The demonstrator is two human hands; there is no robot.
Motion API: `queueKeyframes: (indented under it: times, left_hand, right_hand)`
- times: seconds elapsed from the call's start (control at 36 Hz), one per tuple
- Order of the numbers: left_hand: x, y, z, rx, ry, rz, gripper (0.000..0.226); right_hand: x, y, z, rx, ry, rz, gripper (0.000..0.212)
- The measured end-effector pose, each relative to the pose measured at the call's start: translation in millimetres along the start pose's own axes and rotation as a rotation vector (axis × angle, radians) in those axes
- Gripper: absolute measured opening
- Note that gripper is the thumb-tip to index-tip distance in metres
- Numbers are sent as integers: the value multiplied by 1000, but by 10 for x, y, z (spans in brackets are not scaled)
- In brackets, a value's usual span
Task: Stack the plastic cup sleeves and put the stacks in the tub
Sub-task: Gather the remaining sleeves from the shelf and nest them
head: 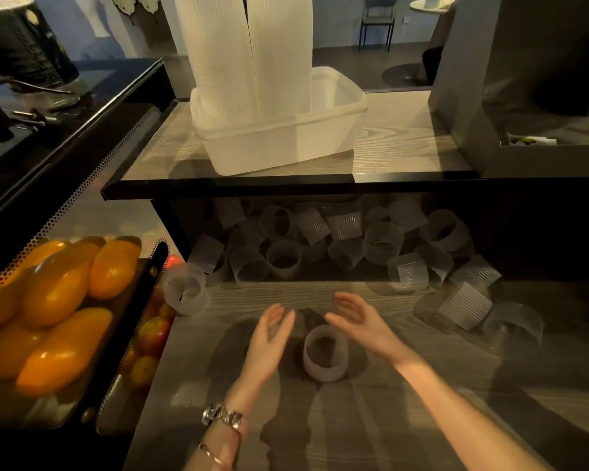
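A frosted plastic cup sleeve (325,354) stands upright on the wooden counter between my hands. My left hand (269,338) hovers just left of it, fingers straight, holding nothing. My right hand (359,322) is spread just right of and above it, also holding nothing. Several loose sleeves (323,239) lie in a jumble under the raised shelf, and more sleeves (464,305) sit to the right. One sleeve (185,288) lies at the counter's left edge. The translucent tub (286,137) stands on the shelf above with two tall sleeve stacks (245,52) in it.
The raised glass-edged shelf (286,185) overhangs the jumble of sleeves. A perforated metal basket of orange and red fruit (58,300) borders the counter on the left. A grey box (524,96) stands on the shelf at the right. A black machine (24,42) sits far left.
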State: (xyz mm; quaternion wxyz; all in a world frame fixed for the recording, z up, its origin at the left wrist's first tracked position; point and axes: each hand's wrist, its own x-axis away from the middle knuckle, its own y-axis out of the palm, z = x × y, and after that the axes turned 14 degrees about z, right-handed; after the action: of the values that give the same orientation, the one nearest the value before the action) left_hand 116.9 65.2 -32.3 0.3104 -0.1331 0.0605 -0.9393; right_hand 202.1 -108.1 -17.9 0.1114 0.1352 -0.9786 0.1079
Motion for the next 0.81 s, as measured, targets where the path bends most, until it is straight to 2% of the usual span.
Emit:
queueKeyframes:
  times: [0.14, 0.33, 0.56, 0.81]
  left_hand:
    - [-384, 26, 109, -206, -42, -24, 61]
    - [-711, 196, 289, -150, -155, -31, 70]
    - [-846, 166, 336, -110, -165, -52, 76]
    - [-906, 180, 387, -45, -218, -29, 76]
  right_hand:
    - [-367, 155, -216, 125, 15, -9, 55]
    - [-707, 435, -498, 250, 68, 17, 55]
    - [-828, 511, -608, 318, 72, -42, 28]
    - [-877, 591, -594, 297, 117, -44, 34]
